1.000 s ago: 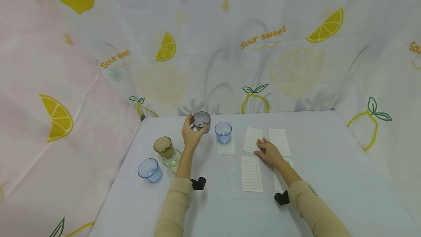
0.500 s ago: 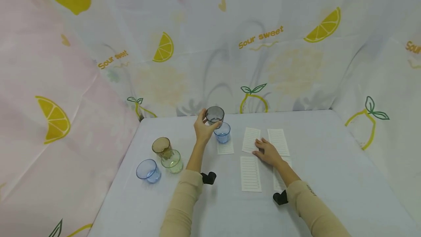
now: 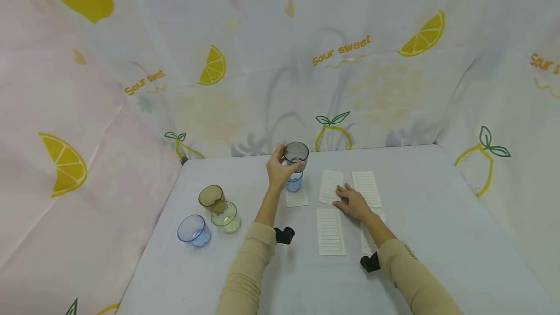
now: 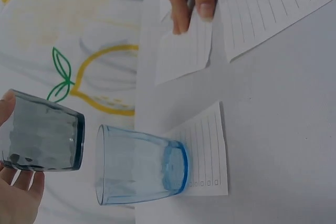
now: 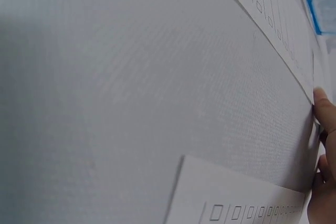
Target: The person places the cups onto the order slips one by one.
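One smoky-grey glass [image 4: 44, 132] is up in the air over the far middle of the table [image 3: 306, 281], and the left hand [image 3: 280, 171] has thumb and fingers clamped round its sides! It hangs just above the blue glass [image 4: 142, 166], apart from its rim. Stiff, fairly light, probably slick and breakable, I'd say: mid-wall's the sensible hold. To the right, the right hand [image 3: 353, 204] rests fingertips on a paper slip [image 3: 329, 186], surely thin and floppy.
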Demonstrator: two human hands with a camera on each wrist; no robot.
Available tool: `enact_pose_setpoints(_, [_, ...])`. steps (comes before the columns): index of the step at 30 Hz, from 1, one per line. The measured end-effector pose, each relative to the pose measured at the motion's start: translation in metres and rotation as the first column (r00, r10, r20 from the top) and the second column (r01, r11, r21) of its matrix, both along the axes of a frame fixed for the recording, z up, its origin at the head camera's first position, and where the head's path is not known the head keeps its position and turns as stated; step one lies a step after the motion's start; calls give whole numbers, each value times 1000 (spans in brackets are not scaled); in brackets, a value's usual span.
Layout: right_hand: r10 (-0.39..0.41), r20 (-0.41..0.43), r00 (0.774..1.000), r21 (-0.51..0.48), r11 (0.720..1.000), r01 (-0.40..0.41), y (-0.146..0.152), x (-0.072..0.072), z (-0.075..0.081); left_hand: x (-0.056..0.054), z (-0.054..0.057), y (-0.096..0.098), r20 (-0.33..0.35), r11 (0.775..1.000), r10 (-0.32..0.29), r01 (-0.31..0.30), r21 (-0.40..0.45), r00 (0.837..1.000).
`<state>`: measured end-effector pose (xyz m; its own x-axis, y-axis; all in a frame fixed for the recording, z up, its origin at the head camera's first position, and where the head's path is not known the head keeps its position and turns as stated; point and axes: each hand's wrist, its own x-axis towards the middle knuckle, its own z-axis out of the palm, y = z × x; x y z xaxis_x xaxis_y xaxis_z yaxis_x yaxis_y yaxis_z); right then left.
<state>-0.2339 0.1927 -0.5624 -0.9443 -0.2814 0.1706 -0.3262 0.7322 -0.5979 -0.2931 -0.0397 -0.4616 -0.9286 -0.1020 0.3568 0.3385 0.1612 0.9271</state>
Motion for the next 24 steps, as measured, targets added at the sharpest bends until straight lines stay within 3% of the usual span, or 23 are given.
enact_pose_setpoints(11, [-5,16,1000,10,1000,5,-1,1,4,-1,-5,21,-3,997,-68,68,-34,998])
enact_pose_setpoints(24, [-8,36,999,17,1000,8,-1,0,3,1,-23,48,49,984,-176,177,-6,983])
